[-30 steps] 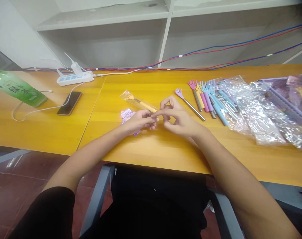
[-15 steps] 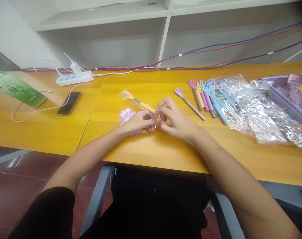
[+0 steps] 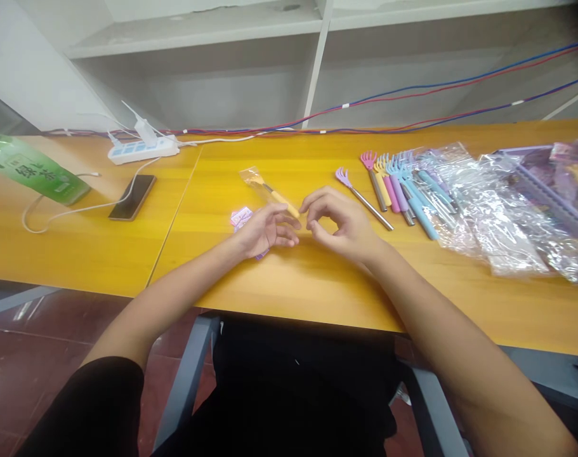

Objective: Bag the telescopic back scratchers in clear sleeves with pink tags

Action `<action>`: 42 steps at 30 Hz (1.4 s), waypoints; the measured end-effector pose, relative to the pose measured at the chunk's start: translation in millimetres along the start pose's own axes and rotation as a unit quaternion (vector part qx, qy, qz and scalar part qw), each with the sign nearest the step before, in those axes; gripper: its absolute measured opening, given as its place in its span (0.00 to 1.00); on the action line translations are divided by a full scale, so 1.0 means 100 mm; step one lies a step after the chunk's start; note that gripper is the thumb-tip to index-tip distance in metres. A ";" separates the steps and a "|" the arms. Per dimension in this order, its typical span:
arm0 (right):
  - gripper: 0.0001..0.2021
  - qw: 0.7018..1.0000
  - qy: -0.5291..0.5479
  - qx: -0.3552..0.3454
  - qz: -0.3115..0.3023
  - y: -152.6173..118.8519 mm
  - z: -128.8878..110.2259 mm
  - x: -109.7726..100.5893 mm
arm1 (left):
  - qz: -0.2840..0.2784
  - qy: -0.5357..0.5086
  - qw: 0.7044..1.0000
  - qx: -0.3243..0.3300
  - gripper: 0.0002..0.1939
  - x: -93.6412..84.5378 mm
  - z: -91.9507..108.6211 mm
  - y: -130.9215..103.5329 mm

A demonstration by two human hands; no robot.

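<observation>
A yellow back scratcher [image 3: 283, 202] in a clear plastic sleeve [image 3: 252, 176] lies slanted on the table, its handle end between my two hands. My left hand [image 3: 268, 231] is open beside that end, fingers loosely spread and palm turned inward. My right hand [image 3: 339, 222] is curled just right of the handle end, thumb and forefinger tips drawn together in a ring. Whatever they pinch, if anything, is too small to make out. Purple printed cards [image 3: 242, 217] lie partly hidden under my left hand. A lilac back scratcher [image 3: 365, 202] rests unwrapped to the right.
Several coloured back scratchers [image 3: 398, 187] lie in a row at the right, beside clear plastic sleeves [image 3: 498, 222] and a purple basket [image 3: 550, 190]. At the left are a phone [image 3: 132, 197], a green bottle [image 3: 39, 171], and a white power strip [image 3: 143, 149] with cables.
My left hand has let go of the sleeve's end and spread its fingers. The sleeved back scratcher has shifted slightly right. My right thumb and forefinger have come together.
</observation>
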State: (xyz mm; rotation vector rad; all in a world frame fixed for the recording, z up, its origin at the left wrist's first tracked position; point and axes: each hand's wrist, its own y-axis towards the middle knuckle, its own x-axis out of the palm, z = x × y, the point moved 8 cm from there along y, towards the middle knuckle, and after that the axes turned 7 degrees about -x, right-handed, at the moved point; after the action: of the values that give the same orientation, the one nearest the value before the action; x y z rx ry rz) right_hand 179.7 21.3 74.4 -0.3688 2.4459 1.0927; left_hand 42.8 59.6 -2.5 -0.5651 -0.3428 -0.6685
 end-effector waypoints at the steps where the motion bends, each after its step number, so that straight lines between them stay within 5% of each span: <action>1: 0.04 1.000 0.005 -0.005 -0.002 0.00 -0.01 0.02 | -0.001 -0.014 1.000 -0.003 0.24 0.00 0.01 0.00; 5: 0.04 1.000 0.016 -0.025 -0.012 0.01 -0.06 0.07 | 0.017 -0.050 0.999 -0.007 0.27 -0.05 0.02 0.03; 13: 0.05 0.999 0.050 0.017 0.003 0.00 0.02 0.05 | 0.068 -0.046 0.996 0.025 0.09 -0.16 -0.02 0.05; 23: 0.13 0.984 0.108 0.138 0.020 -0.09 0.32 0.18 | 0.055 -0.011 0.997 0.057 0.18 -0.14 0.04 0.01; 42: 0.11 0.984 0.101 0.145 0.016 -0.10 0.37 0.19 | 0.037 0.134 0.980 0.140 0.26 -0.22 0.02 0.10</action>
State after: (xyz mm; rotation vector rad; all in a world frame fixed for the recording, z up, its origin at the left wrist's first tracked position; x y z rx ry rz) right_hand 177.6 41.1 36.5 -0.3634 2.7498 0.7226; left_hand 33.3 77.5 -15.2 -0.2132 -0.1580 -0.6038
